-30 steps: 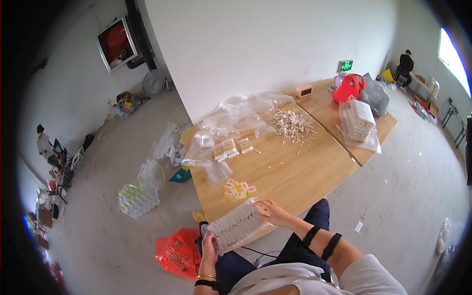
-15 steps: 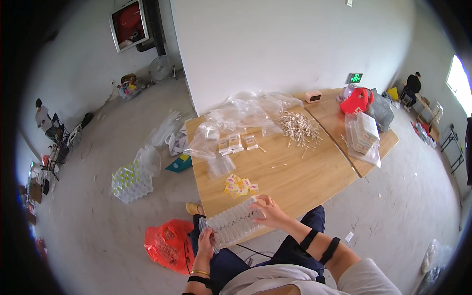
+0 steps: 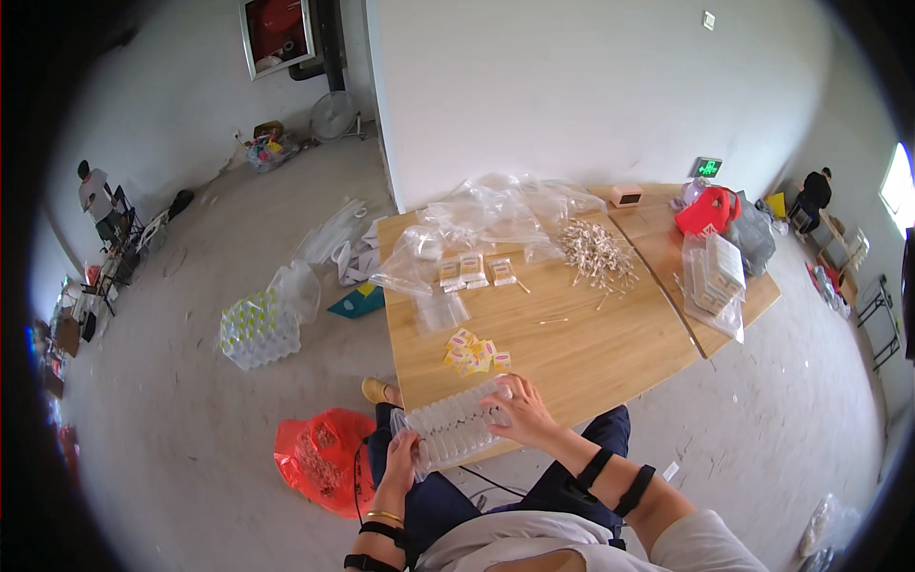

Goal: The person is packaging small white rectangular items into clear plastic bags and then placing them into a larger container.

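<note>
A clear plastic pack with two rows of rounded, tube-like shapes [image 3: 456, 426] is held over the table's near edge, above my lap. My left hand [image 3: 401, 461] grips its left end, the thumb lying on top. At the right end, my right hand [image 3: 522, 412] is curled over the pack with its fingers bent onto it. Just beyond the pack lies a small pile of yellow-and-white cards [image 3: 472, 353]. Farther back sit several small packets [image 3: 472, 270] and an empty-looking clear bag [image 3: 441, 313].
Loose cotton swabs [image 3: 599, 253] are heaped on the wooden table [image 3: 610, 338], near crumpled clear plastic [image 3: 496, 214]. Wrapped white boxes [image 3: 715, 272] and a red bag [image 3: 707, 212] lie at right. A red plastic bag [image 3: 324, 462] and green-capped bottles [image 3: 257, 329] stand on the floor.
The whole view has shifted slightly, with the table appearing a little farther right. Both hands keep hold of the clear pack in nearly the same place.
</note>
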Demonstrator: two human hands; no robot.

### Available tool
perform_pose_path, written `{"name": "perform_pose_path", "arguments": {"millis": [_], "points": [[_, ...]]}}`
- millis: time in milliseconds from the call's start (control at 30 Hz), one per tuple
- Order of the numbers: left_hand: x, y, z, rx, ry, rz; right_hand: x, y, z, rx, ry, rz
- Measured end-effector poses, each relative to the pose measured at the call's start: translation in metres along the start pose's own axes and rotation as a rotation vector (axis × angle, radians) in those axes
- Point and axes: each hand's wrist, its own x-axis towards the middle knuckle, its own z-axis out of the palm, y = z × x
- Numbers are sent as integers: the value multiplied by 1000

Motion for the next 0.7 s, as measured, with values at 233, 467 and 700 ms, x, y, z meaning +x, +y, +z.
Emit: {"name": "perform_pose_path", "arguments": {"millis": [233,467,700], "points": [[0,-1,-2,16,1,-16,3,-16,0,-86,-40,-26],[2,-3,0,4,-4,-11,9,-22,8,-62,-44,-69],[1,-3,1,-22,-4,-19,13,-27,14,-56,-46,-102]]}}
